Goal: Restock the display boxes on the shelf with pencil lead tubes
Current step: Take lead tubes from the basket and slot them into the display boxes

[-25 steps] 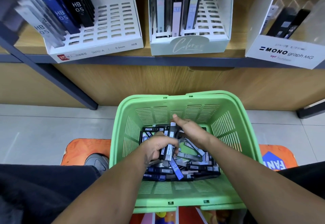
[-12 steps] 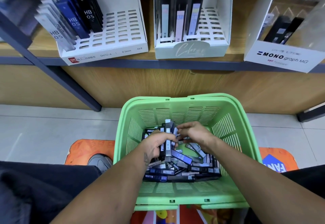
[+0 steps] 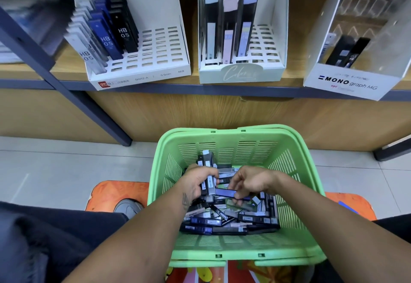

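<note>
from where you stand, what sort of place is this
Most likely a stationery shop aisle. Branded display boxes of HB 0.5 lead tubes stand on a wooden shelf, one marked MONO graph MG, and a green shopping basket of loose tubes sits on the floor.

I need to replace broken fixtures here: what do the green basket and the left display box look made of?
The green basket looks like moulded plastic, semi-matte: one even colour, slotted walls, rounded rim. The left display box looks like white printed card or thin board, matte: flat folded panels, punched slot grid and printed text on its front lip; thin plastic cannot be ruled out.
</note>
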`<control>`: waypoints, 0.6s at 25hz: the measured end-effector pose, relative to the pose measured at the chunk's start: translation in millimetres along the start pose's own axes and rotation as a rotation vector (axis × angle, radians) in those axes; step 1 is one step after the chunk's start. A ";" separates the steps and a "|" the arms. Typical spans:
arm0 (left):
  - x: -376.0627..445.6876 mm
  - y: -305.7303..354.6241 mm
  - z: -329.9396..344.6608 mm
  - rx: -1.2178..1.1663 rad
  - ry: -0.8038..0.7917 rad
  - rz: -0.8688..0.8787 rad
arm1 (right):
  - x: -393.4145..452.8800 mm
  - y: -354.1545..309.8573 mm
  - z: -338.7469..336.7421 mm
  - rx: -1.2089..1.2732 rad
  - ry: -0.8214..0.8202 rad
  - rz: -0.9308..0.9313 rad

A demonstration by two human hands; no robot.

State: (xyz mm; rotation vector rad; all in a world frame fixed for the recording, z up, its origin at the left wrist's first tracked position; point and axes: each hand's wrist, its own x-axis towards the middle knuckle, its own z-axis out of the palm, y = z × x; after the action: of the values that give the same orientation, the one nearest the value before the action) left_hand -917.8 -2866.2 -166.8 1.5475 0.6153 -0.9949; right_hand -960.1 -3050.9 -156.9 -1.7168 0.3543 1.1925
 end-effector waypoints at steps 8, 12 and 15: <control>-15.9 3.7 -3.3 0.114 -0.119 0.034 | -21.7 -7.6 -4.8 0.207 0.428 -0.059; -22.7 2.0 5.1 0.011 -0.175 0.027 | -18.1 -9.1 3.5 0.368 0.441 -0.120; -25.3 2.8 9.4 0.019 -0.207 0.035 | -16.3 -11.9 4.8 0.344 0.462 -0.161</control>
State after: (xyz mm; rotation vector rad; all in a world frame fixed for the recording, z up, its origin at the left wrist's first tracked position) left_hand -930.8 -2872.6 -143.8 1.4439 0.4331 -1.1201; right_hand -962.4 -3045.6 -136.9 -1.6635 0.6455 0.5689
